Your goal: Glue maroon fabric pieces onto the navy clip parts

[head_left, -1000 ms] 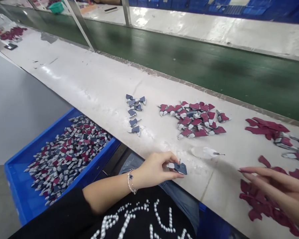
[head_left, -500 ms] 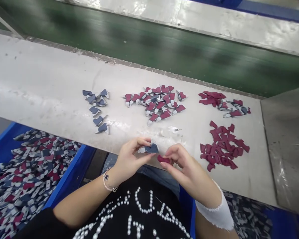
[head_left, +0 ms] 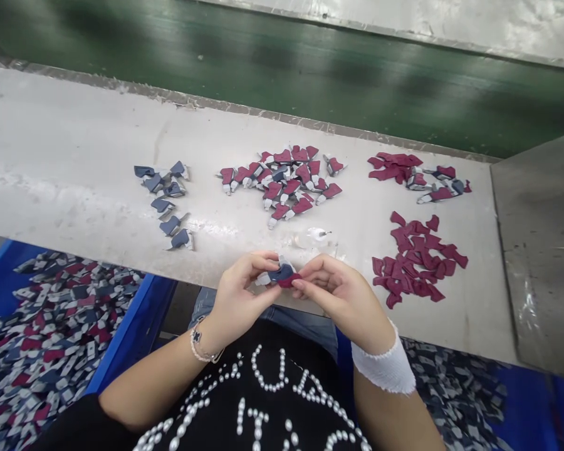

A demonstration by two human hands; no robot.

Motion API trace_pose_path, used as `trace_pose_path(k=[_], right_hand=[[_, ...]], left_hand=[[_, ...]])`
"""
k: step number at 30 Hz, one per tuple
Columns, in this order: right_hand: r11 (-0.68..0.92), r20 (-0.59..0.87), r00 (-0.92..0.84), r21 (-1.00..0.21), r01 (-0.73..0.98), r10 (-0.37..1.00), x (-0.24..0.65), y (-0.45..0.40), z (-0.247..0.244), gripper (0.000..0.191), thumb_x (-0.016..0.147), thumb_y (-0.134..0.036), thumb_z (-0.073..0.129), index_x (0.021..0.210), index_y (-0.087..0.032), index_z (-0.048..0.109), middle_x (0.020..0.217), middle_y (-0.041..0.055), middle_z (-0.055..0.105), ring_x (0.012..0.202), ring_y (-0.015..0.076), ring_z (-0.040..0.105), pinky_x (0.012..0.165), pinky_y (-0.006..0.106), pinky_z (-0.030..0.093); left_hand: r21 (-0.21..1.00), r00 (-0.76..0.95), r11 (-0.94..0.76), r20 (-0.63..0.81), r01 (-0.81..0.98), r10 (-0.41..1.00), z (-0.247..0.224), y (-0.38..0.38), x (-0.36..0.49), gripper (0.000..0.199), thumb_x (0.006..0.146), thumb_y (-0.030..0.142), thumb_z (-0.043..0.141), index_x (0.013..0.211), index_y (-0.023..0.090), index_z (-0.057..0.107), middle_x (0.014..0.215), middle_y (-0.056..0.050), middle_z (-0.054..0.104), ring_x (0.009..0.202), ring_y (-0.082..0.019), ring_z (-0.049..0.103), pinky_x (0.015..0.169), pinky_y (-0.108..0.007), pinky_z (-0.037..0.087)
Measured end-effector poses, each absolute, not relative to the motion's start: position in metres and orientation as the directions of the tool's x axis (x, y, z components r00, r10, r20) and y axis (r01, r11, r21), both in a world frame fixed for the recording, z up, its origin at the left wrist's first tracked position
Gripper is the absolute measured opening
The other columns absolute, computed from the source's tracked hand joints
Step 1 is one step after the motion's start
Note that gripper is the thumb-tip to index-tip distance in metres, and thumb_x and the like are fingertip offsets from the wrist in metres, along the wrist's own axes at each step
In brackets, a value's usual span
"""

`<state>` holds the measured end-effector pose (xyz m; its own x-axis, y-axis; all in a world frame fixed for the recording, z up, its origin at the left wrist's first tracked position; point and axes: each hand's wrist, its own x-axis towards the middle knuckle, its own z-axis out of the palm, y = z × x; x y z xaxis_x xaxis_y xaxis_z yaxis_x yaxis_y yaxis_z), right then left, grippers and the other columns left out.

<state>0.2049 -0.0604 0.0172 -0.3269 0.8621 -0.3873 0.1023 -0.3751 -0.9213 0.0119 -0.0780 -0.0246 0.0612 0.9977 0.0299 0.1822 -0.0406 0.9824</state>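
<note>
Between the fingers and thumb of my left hand (head_left: 242,291) is a small blue-and-grey plastic part (head_left: 280,272). My right hand (head_left: 341,297) pinches a dark red plastic piece (head_left: 289,280) against the near side of that part; whether it is seated there I cannot tell. Both hands are over the front edge of the white table (head_left: 75,207). Beyond them lies a pile of red-and-grey assembled parts (head_left: 286,188). Loose red pieces (head_left: 418,260) are heaped right of my right hand. Several blue-and-grey parts (head_left: 169,224) lie to the left.
A blue bin (head_left: 136,326) full of mixed parts stands below left, and more dark parts (head_left: 455,388) fill one below right. A green conveyor belt (head_left: 263,75) runs behind the table. A metal panel (head_left: 540,250) bounds the right end. Red pieces and parts (head_left: 395,168) lie back right.
My right hand has moved left and brought the red piece from beside the blue-and-grey part into contact with it. My left hand still holds that part. The view has shifted slightly.
</note>
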Motion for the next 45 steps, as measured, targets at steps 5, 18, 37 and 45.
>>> trace_pose_path(k=[5, 18, 37, 45], right_hand=[[-0.327, -0.367, -0.289, -0.928, 0.178, 0.884, 0.207, -0.053, 0.019, 0.017, 0.090, -0.035, 0.070, 0.083, -0.020, 0.066, 0.081, 0.0024, 0.074, 0.075, 0.0176, 0.070, 0.070, 0.030, 0.056], [-0.343, -0.379, -0.257, -0.923, 0.175, 0.889, 0.203, -0.051, 0.021, 0.025, 0.085, -0.042, 0.075, 0.078, -0.020, 0.063, 0.075, 0.0009, 0.069, 0.069, 0.0170, 0.064, 0.063, 0.029, 0.051], [-0.139, -0.235, -0.455, -0.962, 0.235, 0.859, 0.200, -0.057, 0.027, 0.008, 0.099, -0.031, 0.055, 0.101, -0.024, 0.057, 0.090, 0.0014, 0.065, 0.083, 0.0186, 0.064, 0.073, 0.031, 0.052], [0.059, -0.175, -0.463, -0.892, 0.448, 0.869, 0.199, -0.059, 0.034, 0.005, 0.099, -0.024, 0.054, 0.104, -0.023, 0.055, 0.085, 0.0004, 0.065, 0.075, 0.0169, 0.061, 0.069, 0.031, 0.048]], left_hand=[[0.975, 0.085, -0.094, 0.078, 0.203, 0.993, -0.026, -0.078, 0.012, 0.026, 0.079, 0.013, 0.075, 0.101, 0.022, 0.064, 0.119, -0.008, 0.065, 0.104, -0.021, 0.071, 0.091, -0.035, 0.061], [0.905, 0.128, -0.256, 0.225, 0.339, 0.966, -0.019, -0.076, 0.011, 0.023, 0.078, 0.024, 0.081, 0.097, 0.020, 0.068, 0.108, -0.007, 0.070, 0.103, -0.022, 0.070, 0.081, -0.034, 0.064], [0.942, 0.125, -0.254, 0.231, 0.222, 0.965, -0.013, -0.079, 0.003, 0.030, 0.074, 0.013, 0.084, 0.098, 0.024, 0.071, 0.108, -0.003, 0.074, 0.100, -0.018, 0.072, 0.082, -0.027, 0.064], [0.943, 0.235, -0.116, 0.042, 0.312, 0.971, -0.005, -0.073, -0.004, 0.029, 0.079, 0.018, 0.079, 0.105, 0.022, 0.066, 0.096, -0.001, 0.077, 0.084, -0.014, 0.076, 0.078, -0.022, 0.064]])
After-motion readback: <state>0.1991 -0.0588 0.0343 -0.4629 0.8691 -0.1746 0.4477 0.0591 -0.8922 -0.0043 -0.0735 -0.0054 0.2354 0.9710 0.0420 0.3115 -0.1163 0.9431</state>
